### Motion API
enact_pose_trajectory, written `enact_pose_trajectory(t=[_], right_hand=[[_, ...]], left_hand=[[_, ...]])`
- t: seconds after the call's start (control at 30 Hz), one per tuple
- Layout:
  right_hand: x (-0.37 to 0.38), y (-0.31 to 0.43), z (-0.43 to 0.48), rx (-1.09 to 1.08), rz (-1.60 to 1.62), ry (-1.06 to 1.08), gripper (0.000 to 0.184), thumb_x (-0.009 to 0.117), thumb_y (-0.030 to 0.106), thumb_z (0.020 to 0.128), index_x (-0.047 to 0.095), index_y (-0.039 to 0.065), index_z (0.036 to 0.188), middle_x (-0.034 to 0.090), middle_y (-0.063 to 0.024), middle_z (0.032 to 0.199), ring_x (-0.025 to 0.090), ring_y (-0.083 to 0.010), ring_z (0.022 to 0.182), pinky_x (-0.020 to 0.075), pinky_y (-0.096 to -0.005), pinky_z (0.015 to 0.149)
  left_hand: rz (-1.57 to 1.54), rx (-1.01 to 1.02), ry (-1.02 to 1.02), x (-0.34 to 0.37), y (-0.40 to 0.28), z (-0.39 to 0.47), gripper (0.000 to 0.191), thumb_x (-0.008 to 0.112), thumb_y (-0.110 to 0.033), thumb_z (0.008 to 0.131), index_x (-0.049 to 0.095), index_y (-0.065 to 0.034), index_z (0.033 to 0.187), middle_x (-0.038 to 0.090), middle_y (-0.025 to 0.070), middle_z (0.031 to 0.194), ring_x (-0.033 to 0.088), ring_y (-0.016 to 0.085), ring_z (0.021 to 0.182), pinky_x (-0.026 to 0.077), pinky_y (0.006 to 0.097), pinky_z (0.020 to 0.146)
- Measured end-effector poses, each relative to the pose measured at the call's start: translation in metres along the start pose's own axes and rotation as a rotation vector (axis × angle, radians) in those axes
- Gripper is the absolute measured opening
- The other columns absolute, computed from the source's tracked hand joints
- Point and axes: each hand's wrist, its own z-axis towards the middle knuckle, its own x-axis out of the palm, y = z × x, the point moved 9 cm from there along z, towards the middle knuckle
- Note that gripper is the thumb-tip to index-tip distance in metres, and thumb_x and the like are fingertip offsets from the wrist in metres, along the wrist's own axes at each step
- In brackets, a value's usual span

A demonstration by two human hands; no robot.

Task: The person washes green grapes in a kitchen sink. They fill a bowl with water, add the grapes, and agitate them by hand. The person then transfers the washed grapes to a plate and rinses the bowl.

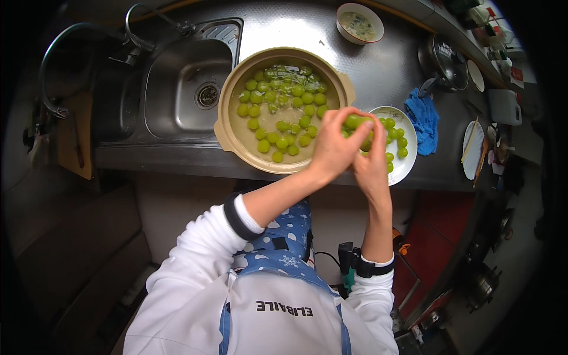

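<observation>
My left hand (333, 144) and my right hand (373, 162) meet over the gap between a beige basin and a white plate. Between their fingers is a small cluster of green grapes (355, 121), partly covered by the thumbs and fingertips. Loose green grapes (282, 142) lie in water in the basin (225, 120), some bunched near its far side under glare. Under and beyond my right hand, the plate (404, 171) carries more green grapes (401, 142); my hands hide part of it.
Left of the basin is a steel sink (177, 106) with a curved faucet (49, 66). A bowl of soup-like food (357, 26) stands at the back. A blue cloth (421, 124) and a lidded pan (446, 62) are rightward, before a scalloped white dish (472, 153) with chopsticks.
</observation>
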Motion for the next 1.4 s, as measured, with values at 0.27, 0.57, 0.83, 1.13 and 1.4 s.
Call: enact_pose_trajectory(t=[0.27, 0.57, 0.83, 1.13, 1.4], right_hand=[[-0.095, -0.134, -0.022, 0.255, -0.206, -0.14, 0.052, 0.058, 0.006, 0.087, 0.039, 0.007, 0.136, 0.035, -0.0196, 0.136, 0.038, -0.0344, 0.126, 0.0321, -0.0396, 0.106], [-0.09, -0.119, -0.022, 0.256, -0.568, 0.063, 0.065, 0.061, 0.002, 0.081, 0.038, 0.011, 0.141, 0.021, -0.0207, 0.149, 0.036, -0.0391, 0.131, 0.0399, -0.0438, 0.101], [-0.067, -0.017, 0.016, 0.067, -0.572, 0.051, 0.061, 0.071, 0.008, 0.079, 0.046, 0.01, 0.135, 0.039, -0.017, 0.137, 0.053, -0.0341, 0.114, 0.0475, -0.0415, 0.091], [0.125, -0.011, 0.053, 0.073, -0.886, 0.64, 0.106, 0.086, 0.024, 0.058, 0.026, 0.017, 0.146, 0.026, -0.0215, 0.146, 0.051, -0.0441, 0.113, 0.05, -0.0457, 0.088], [0.14, -0.037, 0.059, 0.093, -0.29, 0.301, 0.067, 0.063, 0.02, 0.087, 0.029, 0.008, 0.143, 0.029, -0.0285, 0.139, 0.045, -0.0458, 0.118, 0.0388, -0.0454, 0.1]], left_hand=[[0.226, -0.235, 0.272, 0.147, 0.059, -0.011, 0.042, 0.062, -0.031, 0.082, 0.058, -0.0086, 0.117, 0.04, 0.0255, 0.127, 0.054, 0.043, 0.105, 0.049, 0.0446, 0.085], [0.522, -0.027, 0.432, 0.131, 0.023, -0.033, 0.057, 0.064, -0.015, 0.076, 0.049, -0.0069, 0.13, 0.022, 0.0263, 0.146, 0.039, 0.044, 0.121, 0.05, 0.0449, 0.087], [0.792, -0.023, 0.084, -0.076, 0.002, -0.017, 0.065, 0.066, -0.02, 0.08, 0.038, -0.0019, 0.135, 0.03, 0.0314, 0.135, 0.039, 0.045, 0.123, 0.039, 0.046, 0.101], [1.019, -0.485, 0.29, -0.113, 0.077, -0.002, 0.088, 0.074, -0.027, 0.071, 0.026, -0.0153, 0.143, 0.031, 0.0304, 0.129, 0.06, 0.046, 0.094, 0.051, 0.0475, 0.082], [0.31, -0.322, -0.158, -0.106, 0.107, 0.011, 0.052, 0.049, -0.031, 0.089, 0.043, -0.008, 0.135, 0.041, 0.0316, 0.13, 0.051, 0.046, 0.112, 0.041, 0.0438, 0.096]])
